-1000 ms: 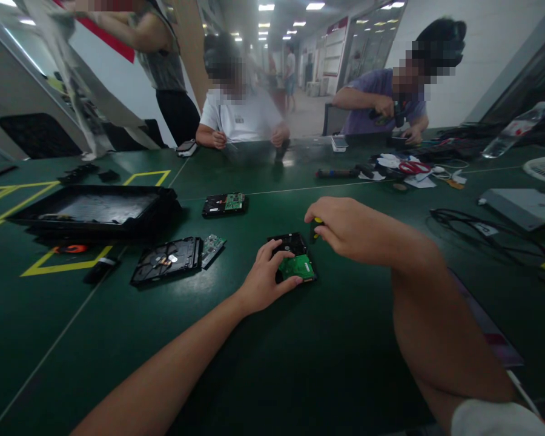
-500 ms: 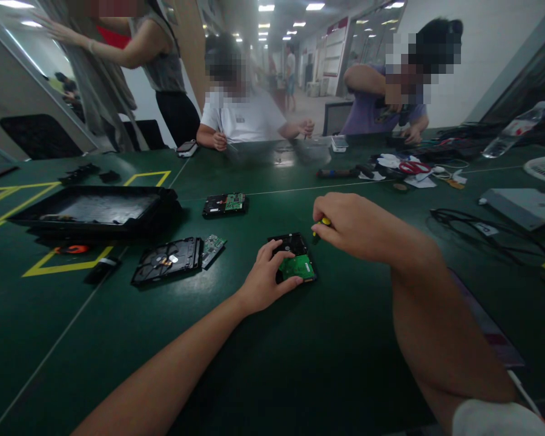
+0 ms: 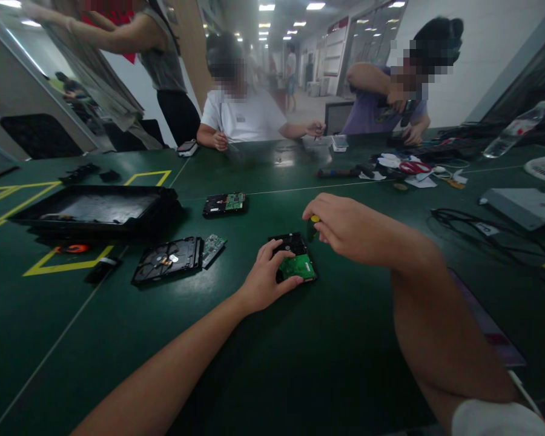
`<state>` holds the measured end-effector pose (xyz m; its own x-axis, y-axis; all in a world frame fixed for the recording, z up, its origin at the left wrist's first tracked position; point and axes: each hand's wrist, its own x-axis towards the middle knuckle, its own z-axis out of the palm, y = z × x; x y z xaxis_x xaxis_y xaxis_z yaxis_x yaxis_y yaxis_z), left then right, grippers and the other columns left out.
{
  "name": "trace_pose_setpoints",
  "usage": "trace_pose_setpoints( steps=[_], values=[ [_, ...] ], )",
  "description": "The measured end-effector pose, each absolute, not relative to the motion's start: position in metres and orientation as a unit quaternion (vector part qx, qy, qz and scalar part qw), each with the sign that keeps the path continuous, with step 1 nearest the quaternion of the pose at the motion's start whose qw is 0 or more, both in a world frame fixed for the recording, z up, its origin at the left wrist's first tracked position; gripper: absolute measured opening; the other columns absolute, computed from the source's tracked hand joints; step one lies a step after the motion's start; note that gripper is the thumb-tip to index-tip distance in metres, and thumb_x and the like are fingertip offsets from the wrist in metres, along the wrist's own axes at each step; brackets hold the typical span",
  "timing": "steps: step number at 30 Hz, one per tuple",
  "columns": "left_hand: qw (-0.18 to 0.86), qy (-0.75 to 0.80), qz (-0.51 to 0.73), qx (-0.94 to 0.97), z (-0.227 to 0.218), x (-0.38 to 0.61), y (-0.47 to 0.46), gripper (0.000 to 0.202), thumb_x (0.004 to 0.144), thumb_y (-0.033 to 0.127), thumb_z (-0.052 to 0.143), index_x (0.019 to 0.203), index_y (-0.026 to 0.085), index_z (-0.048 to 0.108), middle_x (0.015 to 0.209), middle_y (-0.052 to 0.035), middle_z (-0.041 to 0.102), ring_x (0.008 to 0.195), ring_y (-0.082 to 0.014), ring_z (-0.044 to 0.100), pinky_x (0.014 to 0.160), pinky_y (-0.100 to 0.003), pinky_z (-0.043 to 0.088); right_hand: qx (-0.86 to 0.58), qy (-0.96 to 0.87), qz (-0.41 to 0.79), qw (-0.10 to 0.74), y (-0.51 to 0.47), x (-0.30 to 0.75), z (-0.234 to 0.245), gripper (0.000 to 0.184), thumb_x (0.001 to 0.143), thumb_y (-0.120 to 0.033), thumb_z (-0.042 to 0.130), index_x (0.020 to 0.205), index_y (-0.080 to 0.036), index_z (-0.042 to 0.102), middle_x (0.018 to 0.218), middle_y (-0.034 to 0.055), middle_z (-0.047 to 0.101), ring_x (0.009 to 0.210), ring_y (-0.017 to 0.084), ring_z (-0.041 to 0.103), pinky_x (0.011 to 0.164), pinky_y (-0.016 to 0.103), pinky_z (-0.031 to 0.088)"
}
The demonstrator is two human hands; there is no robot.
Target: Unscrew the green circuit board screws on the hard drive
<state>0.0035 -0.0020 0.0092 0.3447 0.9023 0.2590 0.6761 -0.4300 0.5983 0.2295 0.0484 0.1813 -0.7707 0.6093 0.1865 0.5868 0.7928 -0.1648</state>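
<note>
My left hand (image 3: 269,274) holds a hard drive (image 3: 302,266) down on the green table, with the fingers over its far left edge and the thumb along its near side. The drive lies with its green circuit board facing up; the fingers cover part of its left side. Just beyond the drive's right edge, my right hand (image 3: 338,224) pinches a small yellow-and-dark screwdriver (image 3: 315,219). Its tip is too dark and small to make out. Left of my left hand lie another hard drive (image 3: 167,260) and a loose circuit board (image 3: 213,250).
A third hard drive (image 3: 226,204) lies farther back. At the left stands a black tray (image 3: 100,206), with an orange object (image 3: 72,249) by it. A grey metal box (image 3: 524,208) and black cables (image 3: 472,224) are at the right. Several people are across the table.
My right hand has shifted slightly left and turned, carrying the screwdriver closer to the drive. The left hand and the drive stay put.
</note>
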Motion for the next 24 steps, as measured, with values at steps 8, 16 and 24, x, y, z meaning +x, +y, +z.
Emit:
trace_pose_setpoints(
  steps=[8,16,24],
  values=[
    [0.197,0.496,0.286,0.796,0.0068,0.0035,-0.0015,0.052,0.091,0.050,0.076,0.136,0.029,0.060,0.162,-0.0119,0.036,0.156,-0.0375,0.026,0.125,-0.060,0.030,-0.365,-0.924,0.025,0.109,0.0472,0.2327,0.1868,0.010,0.098,-0.024,0.061,0.098,-0.015,0.065,0.093,0.0086,0.069,0.081,0.021,0.060,0.074,0.031,0.039],
    [0.195,0.494,0.289,0.796,0.0053,0.0035,-0.0013,0.051,0.091,0.048,0.076,0.135,0.029,0.060,0.162,-0.0119,0.035,0.155,-0.0371,0.027,0.125,-0.060,0.031,-0.369,-0.922,0.001,0.119,0.0442,0.2240,0.1875,0.005,0.094,-0.019,0.062,0.095,-0.015,0.065,0.095,0.0091,0.070,0.083,0.020,0.061,0.074,0.031,0.038],
    [0.199,0.501,0.285,0.792,0.0102,0.0044,-0.0030,0.053,0.091,0.049,0.076,0.136,0.029,0.060,0.162,-0.0117,0.036,0.156,-0.0369,0.027,0.125,-0.059,0.030,-0.330,-0.935,0.038,0.126,0.0490,0.2264,0.1815,0.015,0.098,-0.014,0.054,0.102,-0.014,0.068,0.101,0.0107,0.072,0.091,0.022,0.064,0.081,0.031,0.041]
  ],
)
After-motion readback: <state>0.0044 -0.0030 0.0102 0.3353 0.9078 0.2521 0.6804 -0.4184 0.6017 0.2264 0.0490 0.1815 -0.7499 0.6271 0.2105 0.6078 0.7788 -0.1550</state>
